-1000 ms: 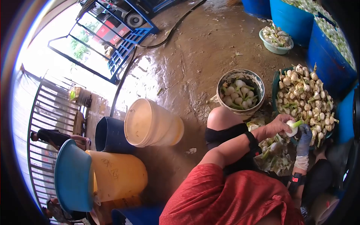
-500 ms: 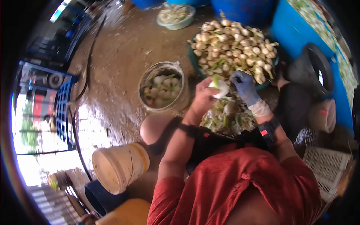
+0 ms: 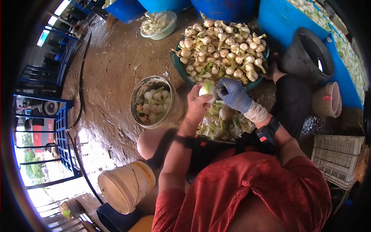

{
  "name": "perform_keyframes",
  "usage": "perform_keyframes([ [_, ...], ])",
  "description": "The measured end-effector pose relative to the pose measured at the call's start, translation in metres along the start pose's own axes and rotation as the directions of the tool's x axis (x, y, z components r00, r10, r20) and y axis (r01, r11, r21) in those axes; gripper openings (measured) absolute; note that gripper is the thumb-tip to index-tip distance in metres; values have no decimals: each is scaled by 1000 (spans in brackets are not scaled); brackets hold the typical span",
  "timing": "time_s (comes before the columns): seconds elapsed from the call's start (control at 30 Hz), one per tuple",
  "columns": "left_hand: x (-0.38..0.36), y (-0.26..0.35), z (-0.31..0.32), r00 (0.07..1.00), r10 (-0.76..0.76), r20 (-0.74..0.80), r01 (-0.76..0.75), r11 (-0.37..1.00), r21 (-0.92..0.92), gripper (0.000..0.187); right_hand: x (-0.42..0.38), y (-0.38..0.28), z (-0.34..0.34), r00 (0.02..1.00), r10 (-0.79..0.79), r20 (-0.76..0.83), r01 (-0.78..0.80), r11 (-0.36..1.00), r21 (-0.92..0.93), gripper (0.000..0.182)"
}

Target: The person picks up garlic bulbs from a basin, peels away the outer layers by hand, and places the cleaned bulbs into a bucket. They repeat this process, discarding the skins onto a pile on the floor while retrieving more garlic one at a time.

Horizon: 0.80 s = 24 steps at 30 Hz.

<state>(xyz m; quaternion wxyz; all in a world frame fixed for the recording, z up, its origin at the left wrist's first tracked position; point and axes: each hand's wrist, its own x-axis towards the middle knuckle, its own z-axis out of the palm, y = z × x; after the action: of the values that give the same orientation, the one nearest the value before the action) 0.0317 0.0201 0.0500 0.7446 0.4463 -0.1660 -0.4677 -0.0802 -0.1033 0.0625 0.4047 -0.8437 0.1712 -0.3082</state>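
Note:
My bare left hand (image 3: 197, 102) is closed around a white garlic bulb (image 3: 207, 90) with a short green stem. Close against the bulb's right side is my right hand (image 3: 234, 94), in a blue glove, its fingers curled; something dark shows at the fingertips, too small to name. Below both hands lies a heap of leafy peelings (image 3: 221, 123) and pale bulbs. Ahead, a green basin (image 3: 178, 70) is piled with soil-stained garlic bulbs (image 3: 228, 50). On the left stands a metal-looking bucket (image 3: 174, 104) holding clean white bulbs (image 3: 154, 102).
A pale bowl (image 3: 164, 34) of white pieces stands farther off, near blue tubs (image 3: 222, 9). To the right are a black bucket (image 3: 295, 58), a smaller pail (image 3: 322, 100) and a white crate (image 3: 336, 158). A cream bucket (image 3: 127, 183) lies tipped at lower left on the wet floor (image 3: 112, 81).
The view has shifted, so surroundings sit farther left and the basin shows more fully. My right hand is now closer to the bulb, which stays in my left hand.

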Motion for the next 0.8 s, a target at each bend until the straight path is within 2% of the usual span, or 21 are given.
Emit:
perform_keyframes([
  [0.07, -4, 3, 4, 999, -3, 38, 5, 998, -65, 39, 1, 5, -1, 1000, -23, -14, 22, 998, -58, 8],
  [0.2, -4, 4, 5, 997, 25, 72, -11, 982, -191, 42, 3, 16, -4, 994, 71, -82, -70, 997, 11, 8],
  [0.27, -2, 1, 2, 999, 26, 44, -20, 989, -147, 43, 1, 10, -8, 991, 137, 5, -133, 950, 282, 10],
  [0.3, 0, 1, 1, 999, 30, 18, -28, 995, -98, 44, 0, 4, -11, 990, 140, 5, -136, 950, 280, 10],
  [0.33, 1, 1, 1, 999, 28, 22, -26, 995, -98, 44, -2, -4, -12, 993, 109, 46, -115, 977, 181, 12],
  [0.37, 1, -1, 2, 999, 41, -27, -41, 999, 30, 44, -3, -9, -13, 993, 80, 89, -88, 993, 81, 14],
  [0.4, 1, -2, 3, 995, 61, -73, -49, 986, 158, 44, -5, -6, -8, 993, 82, 87, -89, 993, 78, 14],
  [0.43, -1, -5, 6, 986, 134, -96, -98, 946, 308, 45, -8, -1, 0, 996, 88, 35, -89, 996, 19, 14],
  [0.47, 0, -10, 5, 987, 134, -94, -99, 947, 306, 45, -11, 3, 5, 996, 90, -16, -91, 995, -41, 15],
  [0.53, 1, -16, 6, 917, 398, -1, -333, 769, 546, 44, -10, -1, 5, 996, 82, -29, -84, 991, -106, 14],
  [0.57, 0, -18, 4, 942, 336, -24, -278, 815, 509, 46, -9, -2, 4, 994, 110, -19, -112, 984, -138, 11],
  [0.6, -2, -13, 5, 941, 337, -22, -280, 814, 509, 46, -8, -3, 3, 990, 140, -10, -139, 976, -168, 9],
  [0.67, -6, -3, 5, 998, 16, -63, 1, 965, 262, 48, -8, -1, 5, 994, 103, -36, -106, 989, -105, 6],
  [0.7, -4, -3, 0, 998, 18, -63, -1, 965, 261, 48, -7, 2, 6, 996, 67, -63, -70, 997, -43, 4],
  [0.77, -1, -5, -10, 995, -44, 94, 46, 999, -23, 48, -3, 9, 5, 994, 61, -88, -61, 998, -4, 4],
  [0.8, -2, -2, -5, 995, -41, 93, 43, 999, -24, 48, 0, 12, 5, 992, 57, -114, -53, 998, 38, 3],
])
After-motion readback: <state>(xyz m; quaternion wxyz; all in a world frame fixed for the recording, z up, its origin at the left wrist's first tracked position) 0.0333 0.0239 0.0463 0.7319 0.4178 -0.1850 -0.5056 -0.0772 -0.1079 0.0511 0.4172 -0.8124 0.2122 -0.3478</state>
